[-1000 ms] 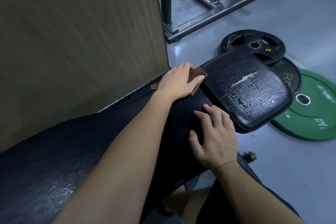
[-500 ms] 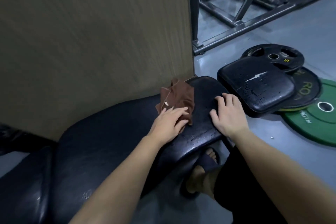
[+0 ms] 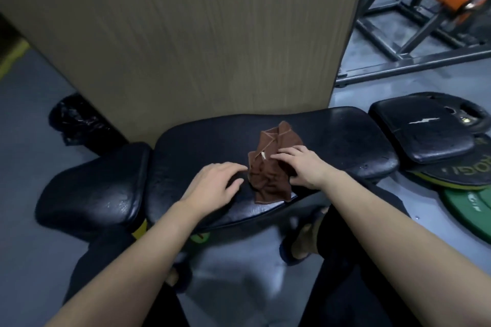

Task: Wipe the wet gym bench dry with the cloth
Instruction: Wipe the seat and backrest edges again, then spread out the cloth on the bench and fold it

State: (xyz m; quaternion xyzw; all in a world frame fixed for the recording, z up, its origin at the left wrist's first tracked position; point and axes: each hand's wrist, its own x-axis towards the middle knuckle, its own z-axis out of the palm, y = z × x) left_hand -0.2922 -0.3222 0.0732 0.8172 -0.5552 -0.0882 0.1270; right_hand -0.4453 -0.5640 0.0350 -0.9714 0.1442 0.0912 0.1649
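Brown cloth bunched mid-frame on black table; right hand lies flat on it, fingers loose, left hand spread just beside, holding nothing; droplets lower left (wiping likely partway)

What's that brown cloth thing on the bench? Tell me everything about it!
The brown cloth is soft-looking fabric, bunched into folds, with a lighter stitched hem and a small pale tag showing. It lies on the black bench pad, near its front edge. The right hand rests on its right side; the left hand sits beside it, fingertips at its edge.
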